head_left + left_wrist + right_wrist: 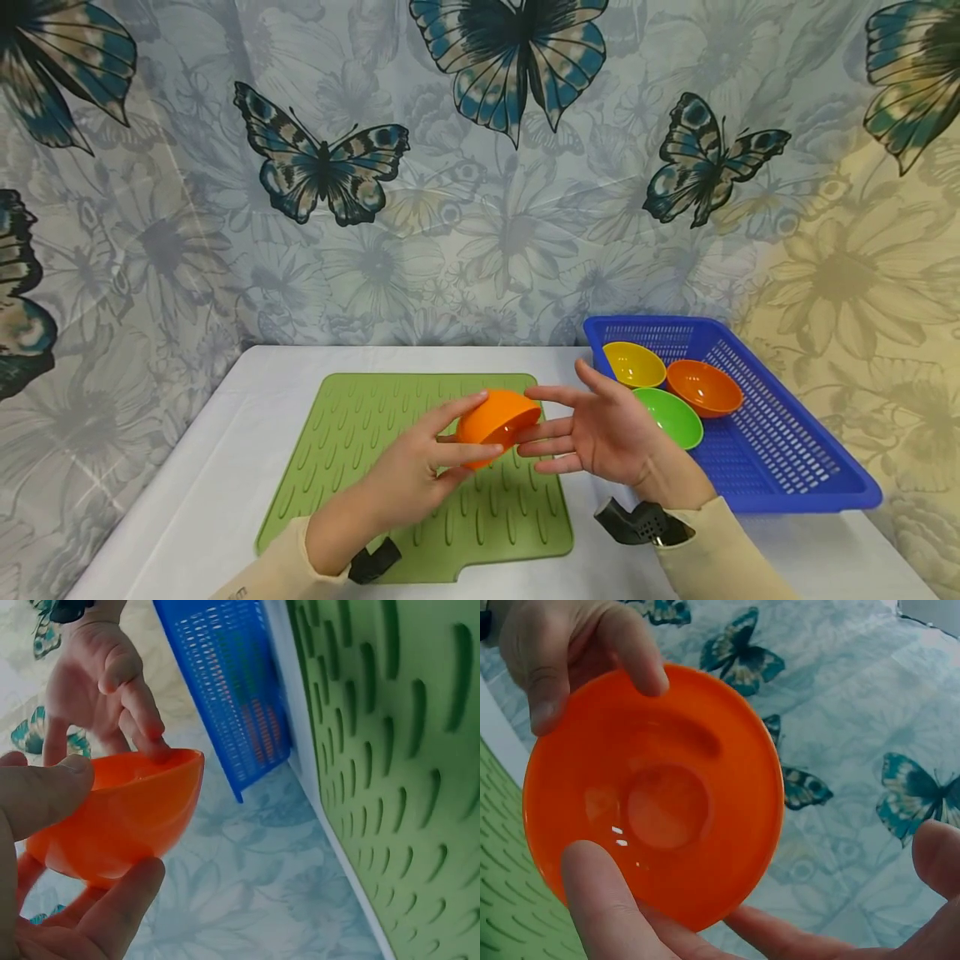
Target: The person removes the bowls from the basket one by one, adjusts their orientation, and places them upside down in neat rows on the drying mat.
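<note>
In the head view, the left arm reached in from the lower left, and the left hand (pixel 416 475) gripped an orange bowl (pixel 486 414) near the middle of the frame, its fingers and thumb spread around the outside and rim. The bowl was tilted, its opening turned toward the right, above the green mat (pixel 337 442).

The right arm entered from the lower right. The right hand (pixel 611 433) was clasping nothing: its palm showed, the thumb was raised and the fingers extended leftward to the bowl's rim. Fingertips overlapped the opening in both wrist views; whether they pressed on it could not be told.

Behind the right wrist, at the right of the frame, a blue basket (pixel 783 487) held yellow (pixel 633 365), orange (pixel 705 388) and green bowls (pixel 671 418).
</note>
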